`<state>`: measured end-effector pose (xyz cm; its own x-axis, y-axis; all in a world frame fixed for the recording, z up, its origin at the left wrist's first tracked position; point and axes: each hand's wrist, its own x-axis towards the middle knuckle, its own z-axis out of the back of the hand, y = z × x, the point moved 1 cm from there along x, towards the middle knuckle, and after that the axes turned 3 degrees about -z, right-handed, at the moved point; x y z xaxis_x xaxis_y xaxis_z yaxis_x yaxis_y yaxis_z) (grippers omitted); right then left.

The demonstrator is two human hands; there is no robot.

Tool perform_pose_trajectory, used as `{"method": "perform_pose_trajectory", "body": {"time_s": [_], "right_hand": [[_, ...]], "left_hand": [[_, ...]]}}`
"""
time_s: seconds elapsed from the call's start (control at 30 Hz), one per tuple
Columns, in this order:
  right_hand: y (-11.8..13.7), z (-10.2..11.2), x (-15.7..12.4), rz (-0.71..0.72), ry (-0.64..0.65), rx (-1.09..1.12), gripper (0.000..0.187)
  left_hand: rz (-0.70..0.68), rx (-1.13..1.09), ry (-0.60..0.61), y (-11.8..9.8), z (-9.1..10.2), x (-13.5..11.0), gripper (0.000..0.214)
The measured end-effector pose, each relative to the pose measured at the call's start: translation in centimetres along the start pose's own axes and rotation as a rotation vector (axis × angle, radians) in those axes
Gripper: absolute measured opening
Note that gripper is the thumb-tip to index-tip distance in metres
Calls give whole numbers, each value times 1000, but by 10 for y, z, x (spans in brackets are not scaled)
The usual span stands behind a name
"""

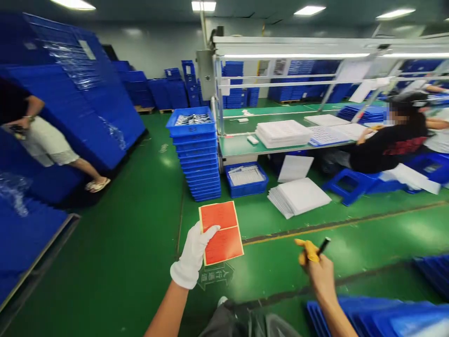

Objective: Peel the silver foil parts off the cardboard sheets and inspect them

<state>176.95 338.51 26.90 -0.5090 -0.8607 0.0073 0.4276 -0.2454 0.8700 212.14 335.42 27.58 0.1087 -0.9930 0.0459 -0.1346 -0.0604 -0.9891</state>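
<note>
My left hand, in a white glove, pinches a sheet of red labels with a pale yellow border. The thumb lies across its face, and the other fingers are hidden behind it. Printing on the labels is too faint to read. To the right, my right hand wears yellow coverings on the fingertips. Its fingers are wrapped round a dark marker pen, whose end sticks up past the hand. Both hands are held in the air above the green floor, apart from each other.
A stack of blue crates stands ahead, beside a green workbench. White sheets are piled on the floor. One person sits at the bench; another stands left by tall blue stacks. Blue sheets lie lower right.
</note>
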Motion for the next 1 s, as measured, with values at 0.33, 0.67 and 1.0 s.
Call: {"method": "perform_pose_trajectory", "body": {"time_s": [0.33,0.67,1.0], "right_hand": [[186,-452,42,68,710,80,53],[407,-891,105,46,1031,306,56],[536,-1286,260,-226,966,356,60]], "left_hand": [[133,141,-124,60,278,215,58],[21,80,-153,80,528,533,51],[-97,679,-47,148,746,905,38]]}}
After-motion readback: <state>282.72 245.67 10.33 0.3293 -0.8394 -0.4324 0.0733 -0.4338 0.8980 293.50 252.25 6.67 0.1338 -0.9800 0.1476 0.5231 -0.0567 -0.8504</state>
